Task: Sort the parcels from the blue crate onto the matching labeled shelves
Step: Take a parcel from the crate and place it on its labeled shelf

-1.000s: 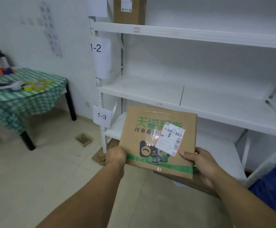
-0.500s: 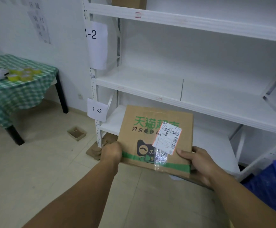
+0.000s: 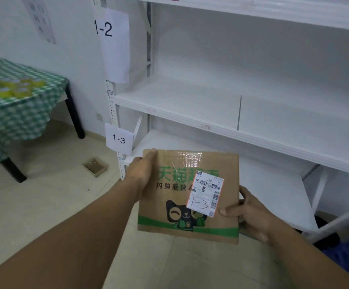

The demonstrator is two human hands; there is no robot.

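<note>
- A flat brown cardboard parcel with green print and a black cat figure point(image 3: 169, 197) sits in the lower centre of the frame. It is held in the air, printed face towards the camera, above the pale tiled floor point(image 3: 44, 205).
- The left grip point(image 3: 142, 174) is a bare hand closed around the parcel's upper left corner, with its fingers wrapped over the edge.
- The right grip point(image 3: 250, 217) is a bare hand clasping the parcel's lower right edge. Its thumb lies flat on the front face, just beside the sticker, and its fingers go behind.
- A white barcode sticker point(image 3: 205, 193) is stuck right of centre on the parcel, slightly tilted, with "1-3" handwritten on it.
- The parcel's top edge overlaps the front of the lowest white shelf board point(image 3: 273, 195); whether they touch cannot be told.
- A small paper sign reading "1-3" point(image 3: 118, 139) hangs on the rack's upright post, just up and left of the parcel.
- A larger paper sheet reading "1-2" point(image 3: 113, 44) hangs higher on the same post, beside the middle white shelf board point(image 3: 190, 101).
- A blurred blue crate point(image 3: 348, 257) shows at the lower right edge.
- At the left of the frame, a counter under a green checked cloth point(image 3: 23, 113) carries a cluster of yellow tape rolls point(image 3: 17, 88).
</note>
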